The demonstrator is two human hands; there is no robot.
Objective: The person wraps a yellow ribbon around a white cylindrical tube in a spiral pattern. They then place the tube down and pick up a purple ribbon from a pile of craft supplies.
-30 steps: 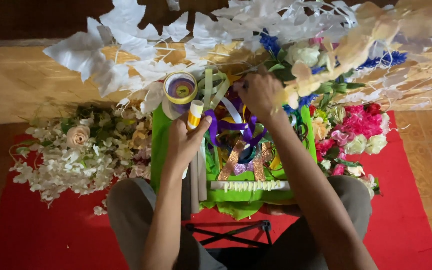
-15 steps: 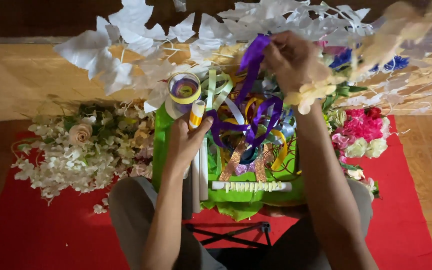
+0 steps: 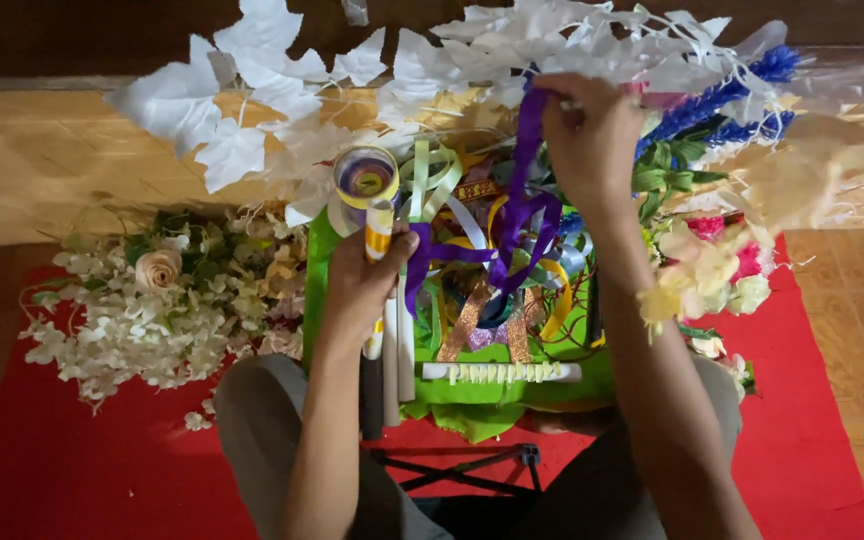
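Observation:
My right hand (image 3: 592, 135) is raised above a green box (image 3: 317, 260) of ribbons and pinches a purple ribbon (image 3: 522, 200), which hangs down in loops into the tangle. My left hand (image 3: 362, 280) grips a bundle of upright rolled tubes (image 3: 382, 300) at the box's left side; one has a yellow and white striped wrap. A tape roll with a yellow rim (image 3: 365, 178) sits just above that hand. Gold, green and yellow ribbons (image 3: 472, 310) lie coiled in the box.
White artificial leaves (image 3: 252, 100) hang across the top. A heap of white and cream artificial flowers (image 3: 152, 300) lies left on the red cloth (image 3: 72, 470). Pink and cream flowers (image 3: 722, 265) and blue sprigs (image 3: 722, 95) are at right. A black folding stand (image 3: 462, 465) is between my knees.
My right hand has risen from the ribbon pile toward the top, pulling the purple ribbon up and stretching it out. My left hand has stayed on the tubes.

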